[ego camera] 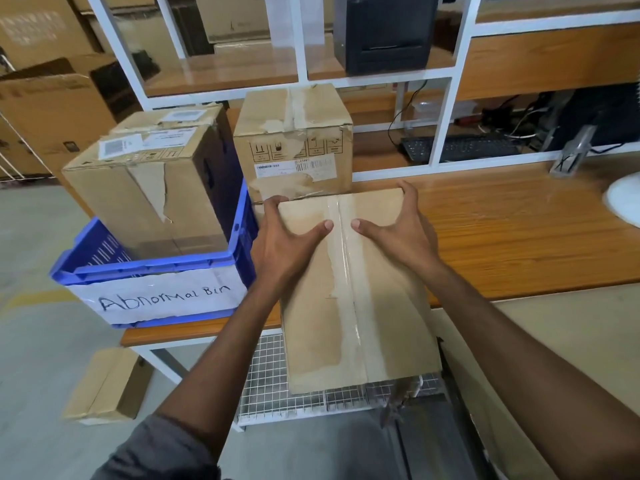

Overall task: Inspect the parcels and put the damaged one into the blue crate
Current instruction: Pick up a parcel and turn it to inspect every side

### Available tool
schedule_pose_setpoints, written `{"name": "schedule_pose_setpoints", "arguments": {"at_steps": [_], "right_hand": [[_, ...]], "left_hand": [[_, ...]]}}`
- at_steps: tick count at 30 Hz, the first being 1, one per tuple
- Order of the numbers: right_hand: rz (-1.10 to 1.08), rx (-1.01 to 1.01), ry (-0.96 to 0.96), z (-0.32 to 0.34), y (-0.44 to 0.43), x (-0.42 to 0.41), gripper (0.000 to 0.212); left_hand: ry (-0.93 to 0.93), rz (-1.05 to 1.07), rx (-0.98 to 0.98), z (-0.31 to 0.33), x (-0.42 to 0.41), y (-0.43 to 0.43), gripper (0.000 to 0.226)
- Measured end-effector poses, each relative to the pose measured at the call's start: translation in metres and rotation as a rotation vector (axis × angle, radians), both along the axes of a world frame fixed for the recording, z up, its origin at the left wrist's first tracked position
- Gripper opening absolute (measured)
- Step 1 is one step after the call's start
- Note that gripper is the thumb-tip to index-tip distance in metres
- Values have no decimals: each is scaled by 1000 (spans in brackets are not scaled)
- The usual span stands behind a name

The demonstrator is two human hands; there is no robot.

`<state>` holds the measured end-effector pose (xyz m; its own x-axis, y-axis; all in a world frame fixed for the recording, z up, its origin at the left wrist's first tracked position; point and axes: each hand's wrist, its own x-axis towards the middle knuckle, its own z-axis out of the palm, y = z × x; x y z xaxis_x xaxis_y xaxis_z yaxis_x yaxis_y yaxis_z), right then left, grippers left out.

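I hold a taped brown parcel tilted up over the table's front edge. My left hand grips its far left corner, thumb lying across the top face. My right hand grips the far right corner, thumb near the clear tape seam. The blue crate, labelled "Abnormal Bin", stands at the table's left end. A torn cardboard parcel sits inside it. Another parcel with scuffed tape and labels stands behind the held one.
The wooden table stretches to the right. White shelving behind holds a black printer, a keyboard and cables. A flat carton lies on the floor at the left. A wire mesh rack sits under the table.
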<state>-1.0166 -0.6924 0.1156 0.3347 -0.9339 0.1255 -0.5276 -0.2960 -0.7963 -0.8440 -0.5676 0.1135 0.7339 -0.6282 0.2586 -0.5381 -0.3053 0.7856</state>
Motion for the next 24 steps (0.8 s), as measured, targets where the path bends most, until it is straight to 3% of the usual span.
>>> {"name": "schedule_pose_setpoints", "arguments": {"at_steps": [13,19,21,24], "right_hand": [[-33,20,82,-11,-38,33,105],[158,262,153,-18,-43,4,120],[159,258,169,-24,-35,-5,125],[173,196,252,-33,-19,-8,123]], "left_hand": [[7,-2,138,-11,31,-44,85],[353,-327,265,-18,46,-27,118],[332,-367,300,-25,44,-18,124],[214,-266,254,-31,33,-15,111]]}}
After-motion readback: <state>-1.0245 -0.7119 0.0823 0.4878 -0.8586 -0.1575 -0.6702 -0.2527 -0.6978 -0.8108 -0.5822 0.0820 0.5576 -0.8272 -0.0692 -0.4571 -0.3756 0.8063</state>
